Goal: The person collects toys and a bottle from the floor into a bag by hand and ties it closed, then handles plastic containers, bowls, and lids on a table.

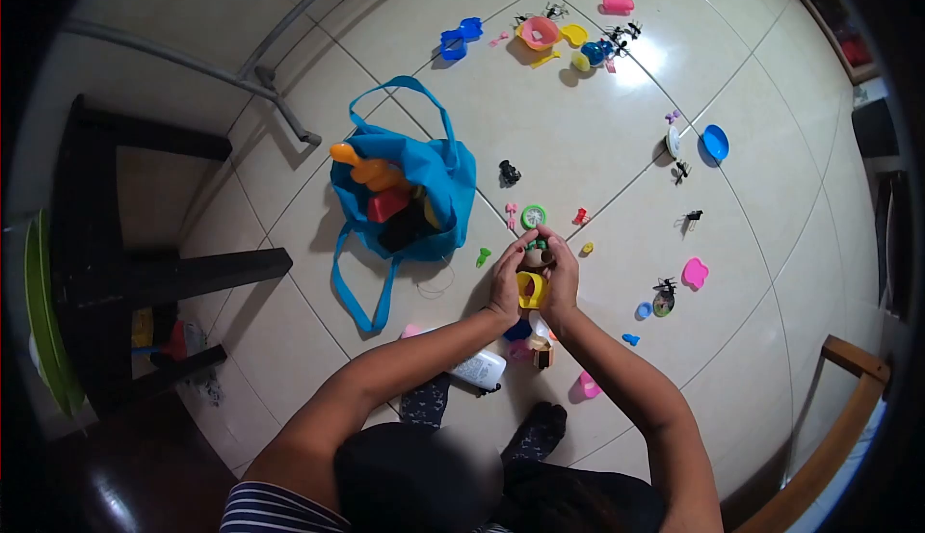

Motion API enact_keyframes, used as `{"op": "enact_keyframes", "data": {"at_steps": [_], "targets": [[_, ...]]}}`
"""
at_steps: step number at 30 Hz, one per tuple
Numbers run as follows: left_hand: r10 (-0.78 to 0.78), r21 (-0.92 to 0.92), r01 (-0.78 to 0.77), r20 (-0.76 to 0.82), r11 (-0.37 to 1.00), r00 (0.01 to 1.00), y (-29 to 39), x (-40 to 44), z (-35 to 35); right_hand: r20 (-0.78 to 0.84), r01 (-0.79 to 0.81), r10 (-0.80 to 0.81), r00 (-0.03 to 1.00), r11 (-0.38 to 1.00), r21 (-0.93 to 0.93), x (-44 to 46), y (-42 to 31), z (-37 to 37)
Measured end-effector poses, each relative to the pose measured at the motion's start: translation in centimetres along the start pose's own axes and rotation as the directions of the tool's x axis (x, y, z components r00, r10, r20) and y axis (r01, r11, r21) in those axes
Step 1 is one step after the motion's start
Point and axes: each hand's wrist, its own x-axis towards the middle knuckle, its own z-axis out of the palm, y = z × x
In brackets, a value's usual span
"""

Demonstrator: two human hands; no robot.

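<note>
My left hand (505, 280) and my right hand (562, 278) are cupped toward each other, fingertips nearly meeting, around a cluster of small toys. A yellow ring-shaped toy (531, 290) shows between the palms, with a green toy piece (537, 244) near the fingertips. Other pieces inside are partly hidden by my fingers. Just beyond the fingertips lies a round green-rimmed toy (534, 217). Below my wrists are a white bottle (482, 369) on its side and several small toys, including a brown and black piece (542, 352).
A blue cloth bag (453, 181) holding toys stands to the left, near a dark wooden stool (212, 278). Plastic insects, a blue dish (715, 144) and a pink bowl (540, 34) lie scattered over the tiled floor (597, 128). A wooden frame (829, 427) stands at right.
</note>
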Motion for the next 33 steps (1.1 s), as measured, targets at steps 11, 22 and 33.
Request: {"op": "enact_keyframes", "data": {"at_steps": [11, 22, 33], "targets": [[0.277, -0.208, -0.393, -0.431, 0.896, 0.859, 14.7, -0.2, -4.1, 0.455, 0.200, -0.196, 0.869, 0.979, 0.038, 0.7, -0.8, 16.6], [0.354, 0.321, -0.246, -0.342, 0.915, 0.871, 19.5, 7.7, -18.5, 0.275, 0.548, -0.515, 0.812, 0.512, -0.661, 3.8, 0.1, 11.3], [0.372, 0.942, -0.164, 0.046, 0.292, 0.927, 23.2, 9.2, -15.4, 0.255, 0.090, 0.063, 0.965, 0.834, -0.545, 3.2, -3.9, 13.3]]}}
